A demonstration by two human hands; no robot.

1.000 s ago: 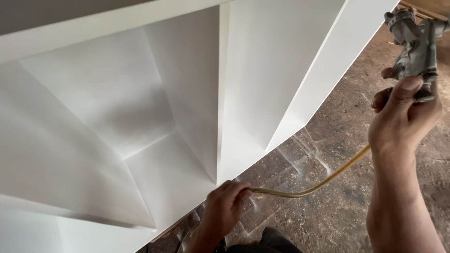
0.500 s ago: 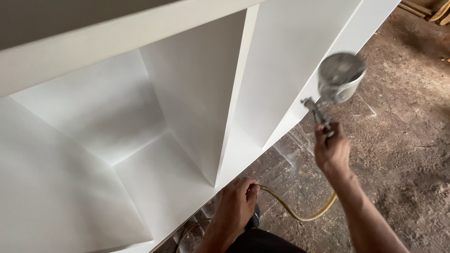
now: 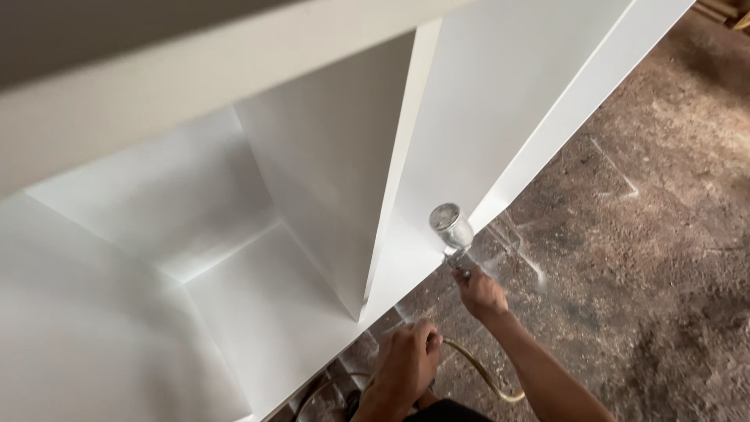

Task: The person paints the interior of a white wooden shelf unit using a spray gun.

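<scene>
A large white-painted wooden cabinet (image 3: 258,234) fills the left and middle of the view, its open compartments split by a thin upright white divider panel (image 3: 391,180) that runs down towards the lower front edge. Below that edge, near the bottom middle, the left hand (image 3: 408,361) is curled with its fingers (image 3: 428,332) closed around a yellowish flexible air hose (image 3: 484,379), which loops along the floor to the right and passes under the right forearm. Just right of the divider's foot, the right hand (image 3: 480,293) grips the handle of a metal spray gun (image 3: 457,246), fingers wrapped tight about it (how the trigger stands cannot be made out). The gun's round silver cup, dusted white, sits on top and hangs just beside the cabinet's front edge, close to the white face. To the right lies a rough brown floor (image 3: 641,258) streaked with pale paint marks.
</scene>
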